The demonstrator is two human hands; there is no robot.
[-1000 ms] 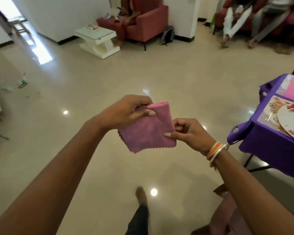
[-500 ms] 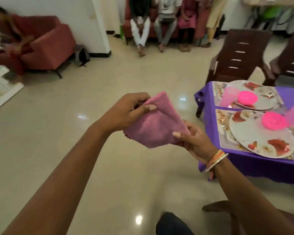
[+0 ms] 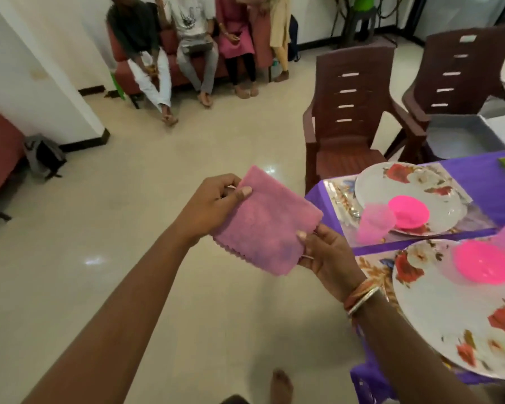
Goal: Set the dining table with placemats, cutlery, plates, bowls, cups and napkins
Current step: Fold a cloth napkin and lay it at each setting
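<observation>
Head view: one pink napkin, folded to a rough square with a scalloped lower edge, was held in the air above the floor, just left of the tabletop and clear of it. Left hand: thumb and curled fingers pinched the napkin's upper left corner. Right hand (bangles at the wrist): thumb on top, fingers beneath, gripped the lower right edge. The tabletop, under a purple cloth, carried two flowered placemats. The far placemat bore a white floral far plate with a pink far bowl on it, and a translucent pink cup stood at that plate's near-left rim. The near placemat bore the near plate with a pink near bowl. Two brown chairs stood beyond the tabletop. Several people sat on a red sofa by the far wall.
</observation>
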